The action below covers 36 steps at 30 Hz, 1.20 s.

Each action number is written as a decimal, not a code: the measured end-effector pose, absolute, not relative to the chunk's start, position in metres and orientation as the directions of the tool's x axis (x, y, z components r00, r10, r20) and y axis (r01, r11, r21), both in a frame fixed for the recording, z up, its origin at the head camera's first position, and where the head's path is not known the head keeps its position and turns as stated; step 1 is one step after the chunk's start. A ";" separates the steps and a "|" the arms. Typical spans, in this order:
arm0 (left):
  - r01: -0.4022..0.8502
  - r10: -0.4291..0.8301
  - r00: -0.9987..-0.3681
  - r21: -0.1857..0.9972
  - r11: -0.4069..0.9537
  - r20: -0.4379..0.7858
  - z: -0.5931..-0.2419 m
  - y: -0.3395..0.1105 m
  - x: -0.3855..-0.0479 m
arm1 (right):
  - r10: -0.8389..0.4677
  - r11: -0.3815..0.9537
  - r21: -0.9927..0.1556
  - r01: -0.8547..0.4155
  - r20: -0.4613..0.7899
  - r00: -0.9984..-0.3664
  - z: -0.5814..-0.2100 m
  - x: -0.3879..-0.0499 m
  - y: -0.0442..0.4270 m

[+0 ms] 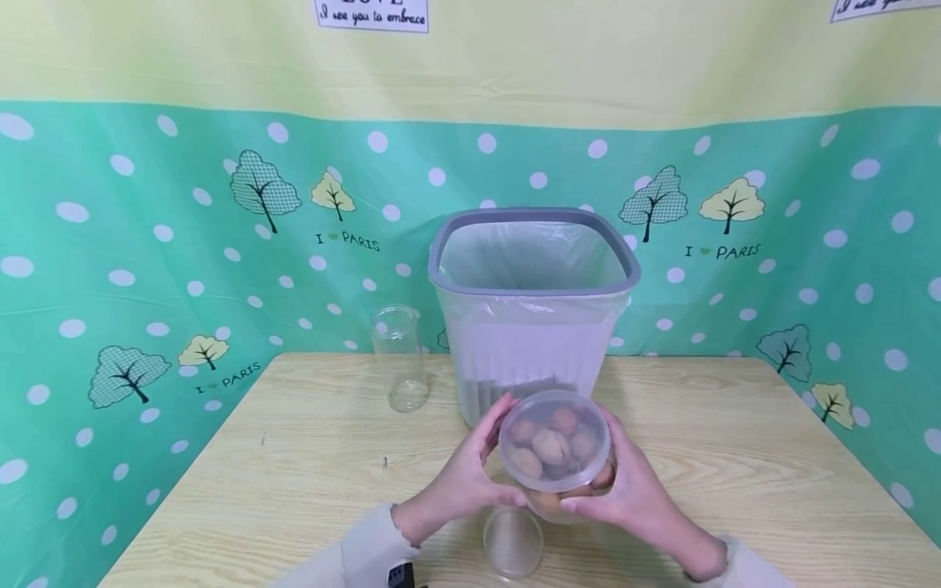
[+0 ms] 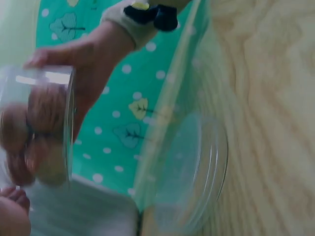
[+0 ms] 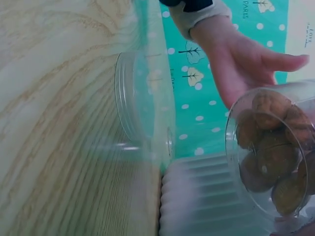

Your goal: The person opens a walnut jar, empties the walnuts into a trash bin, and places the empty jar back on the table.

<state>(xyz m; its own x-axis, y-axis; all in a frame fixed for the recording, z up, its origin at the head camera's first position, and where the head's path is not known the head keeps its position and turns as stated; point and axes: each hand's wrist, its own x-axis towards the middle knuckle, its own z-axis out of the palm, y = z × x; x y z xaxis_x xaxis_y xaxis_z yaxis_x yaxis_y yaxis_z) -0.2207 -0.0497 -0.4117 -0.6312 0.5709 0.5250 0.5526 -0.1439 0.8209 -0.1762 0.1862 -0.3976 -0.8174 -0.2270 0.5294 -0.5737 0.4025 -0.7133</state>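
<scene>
Both hands grip a clear round plastic tub of walnuts (image 1: 547, 505) from opposite sides, raised above the table. A translucent lid (image 1: 556, 475) covers its top, tilted towards me, with several walnuts showing through. My left hand (image 1: 459, 483) holds the left side, thumb near the front; the right wrist view shows this left hand (image 3: 236, 61) against the tub. My right hand (image 1: 638, 488) holds the other side, thumb also at the front. Across the left wrist view, the right hand (image 2: 91, 64) appears beside the tub. Far fingertips are partly hidden.
On the wooden table (image 1: 331, 465) below the hands lies a clear round shallow dish or lid (image 1: 513, 545). Behind stands a lined waste bin (image 1: 525, 335) with a grey rim. An upright glass beaker (image 1: 399, 359) is left of it. A patterned curtain (image 1: 220, 310) surrounds the table.
</scene>
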 end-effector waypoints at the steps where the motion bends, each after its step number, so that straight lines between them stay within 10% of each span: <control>1: 0.569 0.584 -0.608 0.808 -0.153 0.538 -0.412 -0.052 -0.224 | -0.234 0.384 -0.722 -0.576 0.527 -0.817 -0.397 -0.176 0.187; 13: 0.552 0.782 -0.412 0.811 -0.193 0.467 -0.413 -0.067 -0.257 | -0.335 0.249 -0.743 -0.622 0.536 -0.775 -0.397 -0.174 0.187; 36: 0.446 0.857 -0.327 0.865 -0.232 0.398 -0.402 -0.066 -0.264 | -0.440 0.181 -0.794 -0.580 0.462 -0.770 -0.398 -0.175 0.187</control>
<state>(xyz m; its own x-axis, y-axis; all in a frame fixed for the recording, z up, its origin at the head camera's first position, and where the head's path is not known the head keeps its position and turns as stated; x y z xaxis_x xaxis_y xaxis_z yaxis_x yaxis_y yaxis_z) -0.2643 -0.0660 -0.4023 -0.3271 0.8569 0.3984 0.4459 -0.2317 0.8646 -0.1751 0.1867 -0.3982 -0.7700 -0.4396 0.4625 -0.5804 0.1813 -0.7939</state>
